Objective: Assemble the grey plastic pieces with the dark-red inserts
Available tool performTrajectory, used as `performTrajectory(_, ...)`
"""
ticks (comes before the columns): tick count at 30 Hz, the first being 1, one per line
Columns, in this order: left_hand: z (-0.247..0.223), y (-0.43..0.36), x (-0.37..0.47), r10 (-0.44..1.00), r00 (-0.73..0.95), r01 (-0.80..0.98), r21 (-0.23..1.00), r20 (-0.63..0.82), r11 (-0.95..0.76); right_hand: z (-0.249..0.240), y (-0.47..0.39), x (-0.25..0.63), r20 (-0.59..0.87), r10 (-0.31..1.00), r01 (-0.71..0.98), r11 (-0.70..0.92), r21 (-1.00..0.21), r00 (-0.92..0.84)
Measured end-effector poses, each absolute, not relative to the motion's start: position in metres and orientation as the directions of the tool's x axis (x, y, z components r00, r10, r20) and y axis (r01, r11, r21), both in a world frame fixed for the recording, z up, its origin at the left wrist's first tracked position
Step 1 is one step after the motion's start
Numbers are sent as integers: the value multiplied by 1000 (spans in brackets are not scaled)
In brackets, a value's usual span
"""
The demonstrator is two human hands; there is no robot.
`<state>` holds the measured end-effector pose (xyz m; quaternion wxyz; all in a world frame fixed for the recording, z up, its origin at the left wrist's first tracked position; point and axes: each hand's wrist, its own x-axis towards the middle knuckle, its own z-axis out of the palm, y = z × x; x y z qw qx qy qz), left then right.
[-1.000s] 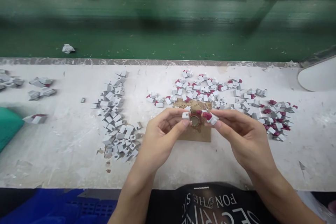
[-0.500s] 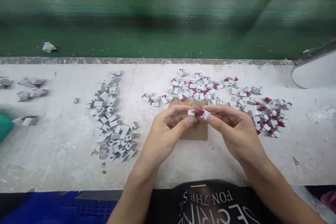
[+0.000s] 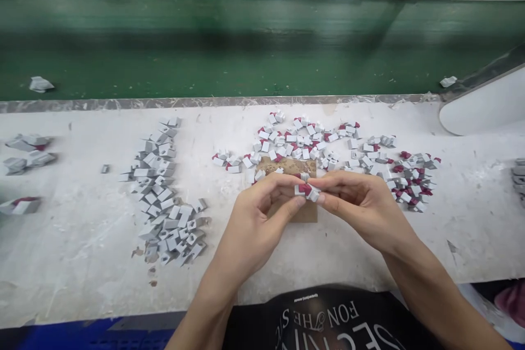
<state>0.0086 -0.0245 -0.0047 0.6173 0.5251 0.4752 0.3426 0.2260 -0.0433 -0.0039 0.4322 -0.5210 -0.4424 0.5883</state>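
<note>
Over the middle of the bench, my left hand (image 3: pixel 262 213) pinches a small whitish-grey plastic block (image 3: pixel 299 190) between thumb and fingers. My right hand (image 3: pixel 361 202) grips a small white plastic piece (image 3: pixel 314 194) close against it. A dark red part (image 3: pixel 304 188) sits between the two and touches both; how deep it goes in cannot be made out. Beneath both hands lies a brown cardboard piece (image 3: pixel 305 216), partly covered. Beyond my fingers spreads a cluster of white-and-red pieces (image 3: pixel 301 136).
Left of my hands is a long heap of plain grey-white blocks (image 3: pixel 164 197). More white-and-red pieces (image 3: pixel 414 178) lie at the right. A green conveyor belt (image 3: pixel 205 49) runs behind the bench, carrying a crumpled white scrap (image 3: pixel 41 84). A white rounded object (image 3: pixel 484 104) stands far right.
The block in my left hand and the red part by my right hand, apart before, now meet. The view has shifted slightly right, and the scrap on the belt has moved left.
</note>
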Motion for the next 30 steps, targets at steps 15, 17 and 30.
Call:
performTrajectory(15,-8,107,35,983,145,587,810,-110,4,-35,-59,237,-50,978,282,-108,-953,203)
performTrajectory(17,-13,147,45,992,74,599,800,-99,35,-39,-63,241,-20,974,314,-92,-945,226)
performTrajectory(30,-25,223,51,998,-36,680,731,-50,61,-16,89,379,185,881,797,-281,-535,435)
